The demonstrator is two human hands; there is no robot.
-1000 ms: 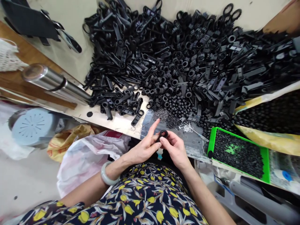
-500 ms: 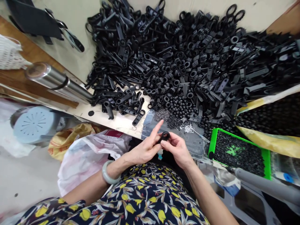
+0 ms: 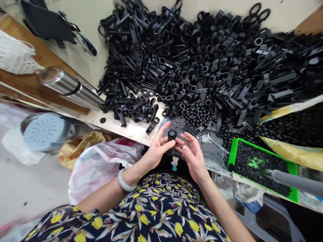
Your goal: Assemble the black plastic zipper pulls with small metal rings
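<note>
My left hand (image 3: 157,149) grips a black plastic part with a round end (image 3: 172,135) between thumb and fingers, its index finger stretched out. Close by on the right, my right hand (image 3: 194,156) has its fingers loosely bent and apart; whether a fingertip touches the part I cannot tell. Beyond the hands, small brownish pieces (image 3: 178,123) lie beside a heap of black balls (image 3: 198,113) and a scatter of white pins (image 3: 205,137). Several finished-looking black ratchet-like handles (image 3: 152,125) rest on the pale board to the left.
A big heap of black handles and rings (image 3: 186,53) covers the table's back. A steel flask (image 3: 73,88) lies at left. At right are a green tray (image 3: 233,153) of small black pieces, a yellow-edged bag (image 3: 292,153) and a grey bar (image 3: 295,181). A white plastic bag (image 3: 98,168) hangs at the front.
My right hand has loosened from the black part and drawn slightly to the right, its fingers spreading. The part now stands more upright in my left hand. The view has shifted slightly.
</note>
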